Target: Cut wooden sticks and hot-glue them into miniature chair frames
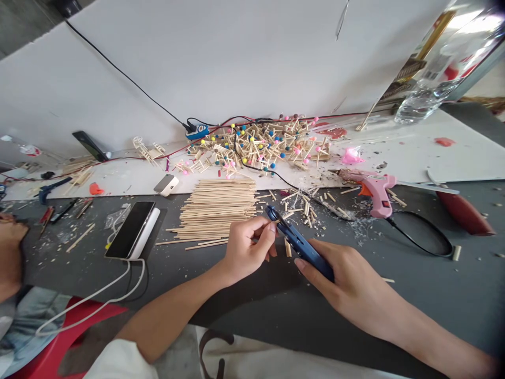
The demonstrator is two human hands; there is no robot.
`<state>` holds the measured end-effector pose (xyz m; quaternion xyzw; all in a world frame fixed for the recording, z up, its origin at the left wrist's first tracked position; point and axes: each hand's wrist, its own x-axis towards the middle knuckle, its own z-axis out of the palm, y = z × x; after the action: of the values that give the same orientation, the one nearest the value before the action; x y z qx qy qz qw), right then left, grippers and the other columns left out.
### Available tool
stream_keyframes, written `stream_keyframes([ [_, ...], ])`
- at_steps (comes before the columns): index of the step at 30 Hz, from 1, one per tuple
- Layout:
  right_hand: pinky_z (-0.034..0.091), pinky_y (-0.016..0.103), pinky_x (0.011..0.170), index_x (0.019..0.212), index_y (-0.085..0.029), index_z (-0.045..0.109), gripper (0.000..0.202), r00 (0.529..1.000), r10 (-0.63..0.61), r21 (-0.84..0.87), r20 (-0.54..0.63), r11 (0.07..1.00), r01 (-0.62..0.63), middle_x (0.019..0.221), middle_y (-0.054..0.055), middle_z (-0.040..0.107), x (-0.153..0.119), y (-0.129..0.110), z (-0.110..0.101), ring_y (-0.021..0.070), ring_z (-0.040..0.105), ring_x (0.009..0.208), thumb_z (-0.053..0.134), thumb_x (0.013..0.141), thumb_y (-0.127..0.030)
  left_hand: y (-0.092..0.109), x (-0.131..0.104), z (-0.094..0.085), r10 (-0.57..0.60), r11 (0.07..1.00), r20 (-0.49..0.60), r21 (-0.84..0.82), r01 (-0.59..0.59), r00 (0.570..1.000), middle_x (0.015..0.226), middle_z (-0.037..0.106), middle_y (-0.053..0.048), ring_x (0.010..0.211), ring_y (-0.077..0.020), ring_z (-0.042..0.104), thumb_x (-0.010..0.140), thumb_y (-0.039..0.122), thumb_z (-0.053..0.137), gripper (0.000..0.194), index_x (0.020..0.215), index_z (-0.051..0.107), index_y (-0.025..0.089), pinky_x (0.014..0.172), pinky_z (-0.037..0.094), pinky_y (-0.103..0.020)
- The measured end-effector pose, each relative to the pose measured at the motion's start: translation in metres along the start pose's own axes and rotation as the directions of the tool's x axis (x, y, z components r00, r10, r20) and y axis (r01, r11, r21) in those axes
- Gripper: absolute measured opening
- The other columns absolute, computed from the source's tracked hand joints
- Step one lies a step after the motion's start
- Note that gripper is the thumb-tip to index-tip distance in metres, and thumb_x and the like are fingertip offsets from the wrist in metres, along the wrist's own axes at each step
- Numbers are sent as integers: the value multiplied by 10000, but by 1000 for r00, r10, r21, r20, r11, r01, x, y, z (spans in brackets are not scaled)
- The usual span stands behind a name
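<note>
The cutter (300, 245) is dark blue. Beyond it, the stick bundle (216, 210) is pale wood and the glue gun (374, 192) pink with an orange tip. The tabletop (434, 295) is dark grey, the phone (130, 229) black.

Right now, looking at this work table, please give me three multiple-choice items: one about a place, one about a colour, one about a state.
1. Where does the bundle of wooden sticks lie?
A. right of the glue gun
B. between the phone and the glue gun
C. on the red stool

2. What colour is the glue gun?
A. pink
B. green
C. black

3. How is the blue cutter held?
A. it lies alone on the table
B. the left hand alone holds it
C. the right hand grips it

Answers:
1. B: the phone is left of the sticks, the gun right of them.
2. A: its body is pink.
3. C: the right hand wraps its handle, while the left hand pinches something small at its tip.
</note>
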<state>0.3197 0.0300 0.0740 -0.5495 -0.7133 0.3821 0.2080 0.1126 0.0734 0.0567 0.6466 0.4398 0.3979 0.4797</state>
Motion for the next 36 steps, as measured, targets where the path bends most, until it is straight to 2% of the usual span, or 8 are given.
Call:
stream_keyframes([
  [8,328,269,507,751,-230,561,272,1000,11,-33,-17,999,-11,622,-2,572,0,2,3,153,494,544,526,967,-391,-1,-1,2,5,998,-6,57,-5,1000,540,627,-15,426,-109,578,999,479,552,413,722,565,173,416,409,-195],
  [27,348,278,559,809,-241,546,148,996,83,-113,18,990,-80,686,3,650,1,9,10,166,518,560,512,942,-295,1,-1,4,-14,998,14,59,13,1000,524,617,-22,425,-117,584,998,525,532,469,683,543,179,411,404,-198],
  [36,324,269,518,735,-242,505,239,999,43,-77,-20,996,-44,606,-12,571,4,6,8,155,474,524,525,944,-356,-5,1,3,5,996,-3,93,-4,1000,529,611,-5,431,-105,566,1007,493,536,428,719,557,176,426,389,-197],
])
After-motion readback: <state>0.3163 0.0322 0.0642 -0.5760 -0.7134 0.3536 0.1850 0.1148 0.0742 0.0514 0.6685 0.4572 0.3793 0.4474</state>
